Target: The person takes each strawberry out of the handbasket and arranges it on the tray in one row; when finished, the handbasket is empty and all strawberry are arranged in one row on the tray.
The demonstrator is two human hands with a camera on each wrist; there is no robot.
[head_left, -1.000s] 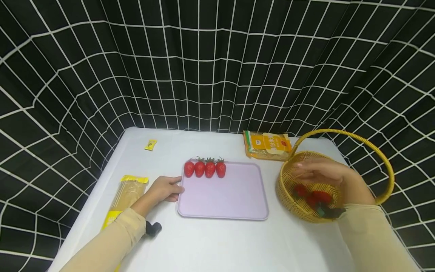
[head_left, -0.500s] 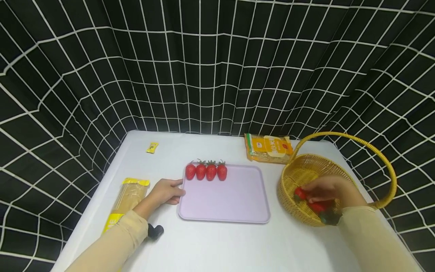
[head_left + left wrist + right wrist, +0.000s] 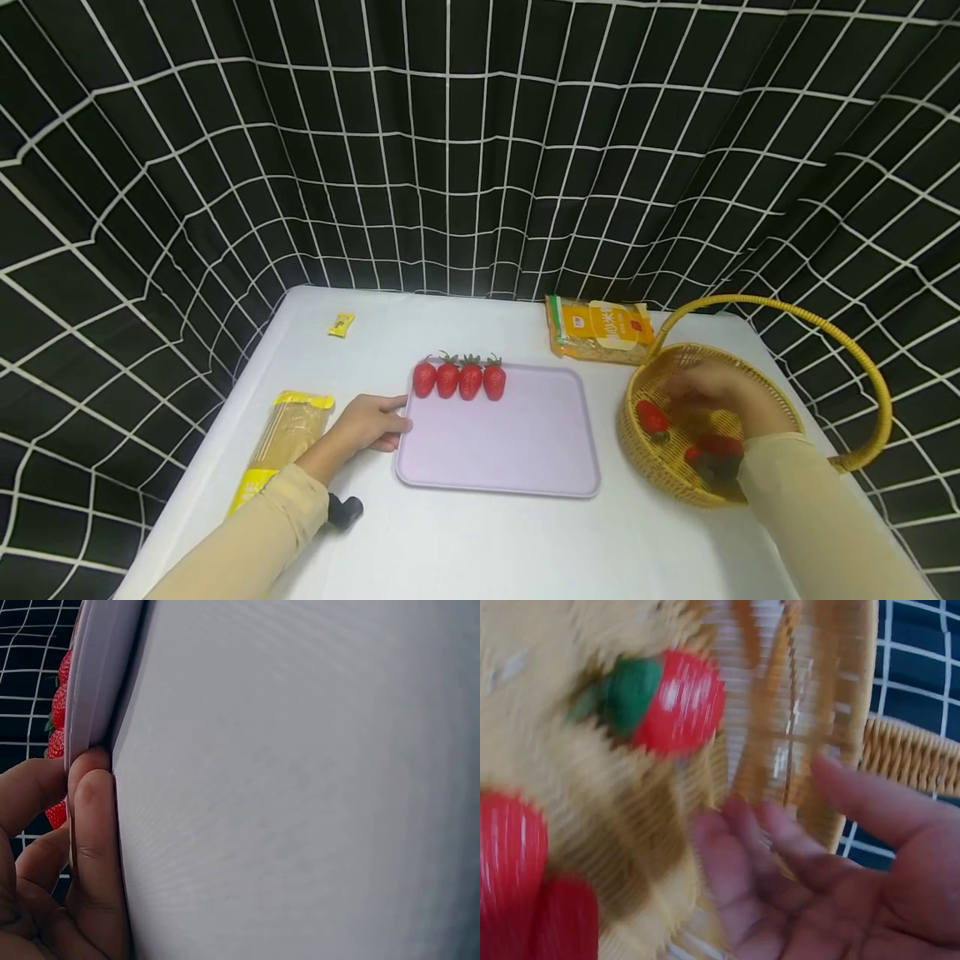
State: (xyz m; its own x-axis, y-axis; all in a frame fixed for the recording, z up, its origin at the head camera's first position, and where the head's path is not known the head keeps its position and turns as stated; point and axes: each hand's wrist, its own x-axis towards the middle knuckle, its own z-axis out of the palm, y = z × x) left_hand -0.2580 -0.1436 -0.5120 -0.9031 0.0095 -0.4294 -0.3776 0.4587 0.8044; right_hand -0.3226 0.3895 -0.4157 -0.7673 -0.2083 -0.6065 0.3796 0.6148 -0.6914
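Observation:
My left hand (image 3: 367,423) pinches the left rim of a pale lilac tray (image 3: 495,454); the left wrist view shows the thumb and fingers (image 3: 94,832) at its edge. Several strawberries (image 3: 470,379) lie in a row along the tray's top left edge, leaves pointing away. Inside a round wicker basket (image 3: 647,471), my right hand (image 3: 708,393), blurred, is near the far wall. Its fingers are spread and hold nothing in the right wrist view. One strawberry (image 3: 682,701) lies by the basket's left wall, and more red strawberries (image 3: 510,859) sit closer to the wrist.
An orange food packet (image 3: 603,329) lies behind the basket, whose tall handle (image 3: 817,321) arches over the right side. To the left are a yellow packet of noodles (image 3: 288,437) and a small yellow sachet (image 3: 341,325). A black grid curtain (image 3: 465,167) surrounds the table.
My right hand went down onto a strawberry in the basket, then moved off it toward the far wall. That strawberry now lies closer to the left wall. My left hand stays at the tray.

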